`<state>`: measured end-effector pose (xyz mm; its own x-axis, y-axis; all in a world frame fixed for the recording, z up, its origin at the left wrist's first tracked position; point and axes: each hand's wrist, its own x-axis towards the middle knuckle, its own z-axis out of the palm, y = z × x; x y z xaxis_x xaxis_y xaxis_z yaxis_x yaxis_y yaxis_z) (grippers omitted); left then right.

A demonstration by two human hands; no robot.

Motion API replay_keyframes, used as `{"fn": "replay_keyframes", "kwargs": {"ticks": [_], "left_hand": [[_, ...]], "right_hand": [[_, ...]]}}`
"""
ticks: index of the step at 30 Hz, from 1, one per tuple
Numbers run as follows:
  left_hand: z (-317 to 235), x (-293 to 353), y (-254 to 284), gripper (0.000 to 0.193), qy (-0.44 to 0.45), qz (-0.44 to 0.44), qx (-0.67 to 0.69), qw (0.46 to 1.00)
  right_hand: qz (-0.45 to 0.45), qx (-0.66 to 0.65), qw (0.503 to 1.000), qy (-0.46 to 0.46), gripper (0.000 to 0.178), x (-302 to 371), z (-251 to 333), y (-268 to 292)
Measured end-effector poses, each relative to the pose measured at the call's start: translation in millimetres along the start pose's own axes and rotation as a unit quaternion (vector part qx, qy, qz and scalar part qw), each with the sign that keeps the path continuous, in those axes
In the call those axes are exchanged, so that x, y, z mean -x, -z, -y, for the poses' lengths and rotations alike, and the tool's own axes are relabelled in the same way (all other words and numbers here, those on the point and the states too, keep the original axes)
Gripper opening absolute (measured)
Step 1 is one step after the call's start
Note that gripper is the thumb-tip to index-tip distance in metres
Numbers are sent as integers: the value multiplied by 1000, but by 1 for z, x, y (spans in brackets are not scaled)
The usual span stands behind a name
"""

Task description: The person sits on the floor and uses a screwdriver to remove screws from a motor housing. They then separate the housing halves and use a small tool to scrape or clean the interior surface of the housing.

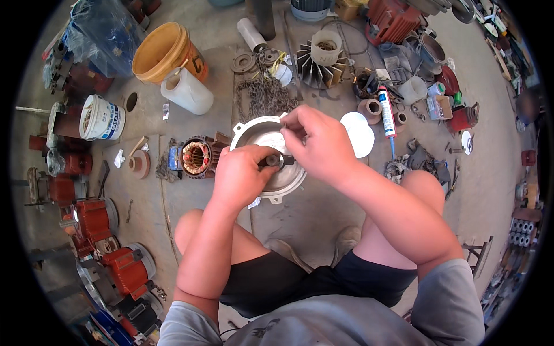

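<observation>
A round, light-grey metal housing (pixel 249 131) with small lugs on its rim is in front of me, between my knees and the clutter beyond. My left hand (pixel 242 176) reaches over its left side, with thumb and fingers closed around a small dark round metal piece (pixel 272 161) near the centre. Over the right part of the housing is my right hand (pixel 318 138), its thumb and fingers bent together near the far rim. Whatever those fingertips may hold is too small to make out. Both hands hide parts of the housing's inside.
A motor stator with windings (pixel 196 157) stands to the left, a white disc (pixel 358 135) to the right. Beyond lie a chain (pixel 262 95), a sealant tube (pixel 386 112) and a finned fan wheel (pixel 323 75). Buckets (pixel 164 55) and orange-red motors (pixel 124 270) are leftward.
</observation>
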<state>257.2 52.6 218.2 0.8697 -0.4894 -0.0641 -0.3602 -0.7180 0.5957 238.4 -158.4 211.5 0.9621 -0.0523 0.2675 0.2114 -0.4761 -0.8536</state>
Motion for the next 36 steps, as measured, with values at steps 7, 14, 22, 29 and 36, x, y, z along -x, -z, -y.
{"fn": "replay_keyframes", "kwargs": {"ticks": [7,14,22,29,36], "left_hand": [[9,2,-3,31,-4,7,-14,1000],[5,2,0,27,-3,-2,-4,1000],[8,1,-1,28,-12,-8,-2,1000],[6,2,0,28,0,-2,-7,1000],[8,4,0,28,-7,-4,0,1000]], "right_hand": [[120,90,973,178,17,45,7,30],[138,113,947,266,19,56,2,33],[138,107,943,282,19,55,2,26],[130,80,958,241,20,54,4,24],[111,65,967,218,21,45,7,23]]}}
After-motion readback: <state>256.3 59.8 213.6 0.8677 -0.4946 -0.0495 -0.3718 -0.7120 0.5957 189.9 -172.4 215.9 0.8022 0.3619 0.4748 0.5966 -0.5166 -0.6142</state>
